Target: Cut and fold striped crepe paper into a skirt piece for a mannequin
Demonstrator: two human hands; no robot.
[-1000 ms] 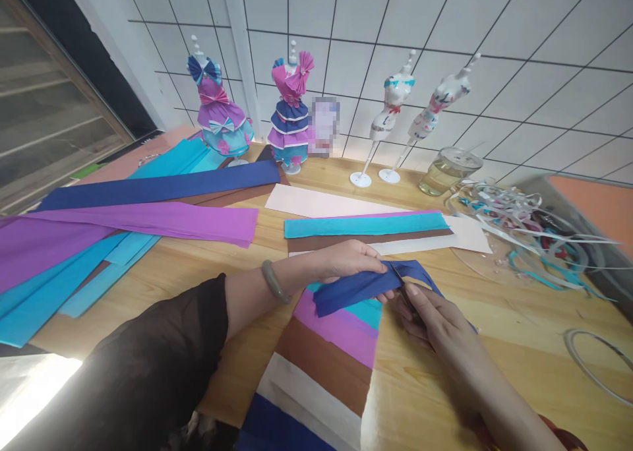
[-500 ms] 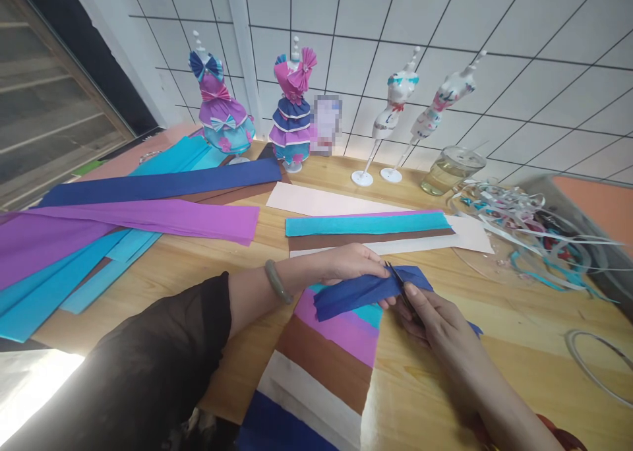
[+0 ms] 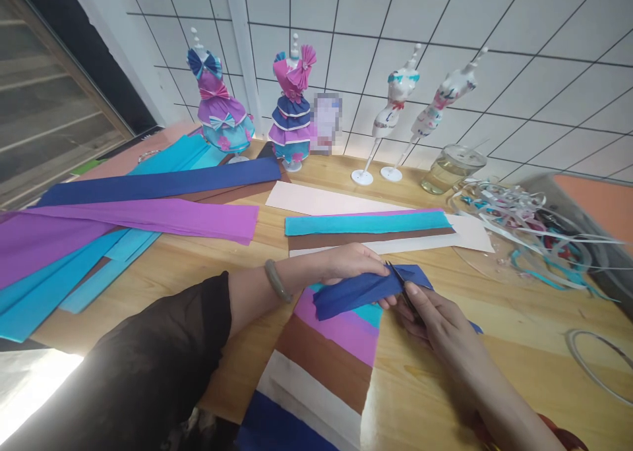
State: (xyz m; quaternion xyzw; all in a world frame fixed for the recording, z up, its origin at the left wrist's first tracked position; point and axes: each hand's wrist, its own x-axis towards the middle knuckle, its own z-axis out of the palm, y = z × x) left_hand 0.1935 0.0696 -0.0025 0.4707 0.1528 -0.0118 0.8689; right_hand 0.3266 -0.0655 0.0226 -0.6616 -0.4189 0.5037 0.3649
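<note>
Left hand [image 3: 350, 262] pinching a blue strip [image 3: 346, 297], right hand [image 3: 435, 314] gripping dark scissors [image 3: 401, 281] across it; striped panel [image 3: 324, 357] beneath, two dressed mannequins [image 3: 225, 115] far left on the surface [image 3: 415, 398]

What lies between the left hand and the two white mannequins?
Head view: outward from the left hand, a white strip, brown strip, turquoise strip, purple edge, then a pale pink sheet.

No legible text, label or number, the card [image 3: 327, 122] by the tiled wall [image 3: 316, 9] pixelated beyond reading.
</note>
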